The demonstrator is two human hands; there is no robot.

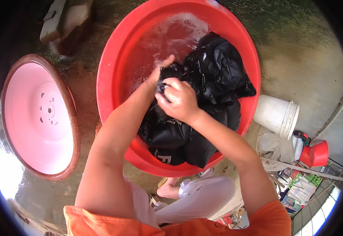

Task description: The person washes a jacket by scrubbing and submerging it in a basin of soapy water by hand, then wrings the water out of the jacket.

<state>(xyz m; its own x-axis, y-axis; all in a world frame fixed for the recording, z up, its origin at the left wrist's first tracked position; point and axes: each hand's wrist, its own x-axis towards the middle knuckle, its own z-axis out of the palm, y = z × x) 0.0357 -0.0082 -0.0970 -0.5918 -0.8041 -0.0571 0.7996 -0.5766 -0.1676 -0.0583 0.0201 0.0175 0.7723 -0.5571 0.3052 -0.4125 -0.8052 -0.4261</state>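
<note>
A large red plastic tub (108, 85) stands before me with soapy water (171, 35) in its far part. Wet black clothing (221, 67), shiny like a padded jacket, is heaped in its middle and right side, and white print shows on the near part. My left hand (161, 69) is under and behind a bunched fold of the black cloth, its thumb sticking up and its other fingers hidden. With curled fingers, my right hand (178, 98) grips the same fold, and some suds show at its fingertips.
A pink basin (29, 118) with a brown rim sits on the wet concrete floor at left. White bucket (274, 115) lies right of the tub, near a small red basin (319, 153) and a green crate (313, 179). A stone-like block (74, 20) is at upper left.
</note>
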